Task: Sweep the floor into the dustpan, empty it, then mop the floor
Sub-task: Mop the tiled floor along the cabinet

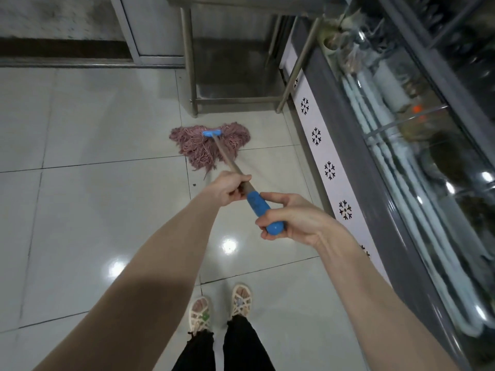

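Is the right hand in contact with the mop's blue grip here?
Touching. The head view shows the right hand with its fingers curled round the end of the blue grip.

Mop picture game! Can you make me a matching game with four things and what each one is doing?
Things:
1. mop head
2. left hand
3. right hand
4. sandals

What each is doing:
A. grips the blue grip at the end of the handle
B. worn by the person, at the bottom of the picture
C. spread out on the floor tiles
D. grips the bare shaft just past the blue grip

Pairs: 1-C, 2-D, 3-A, 4-B
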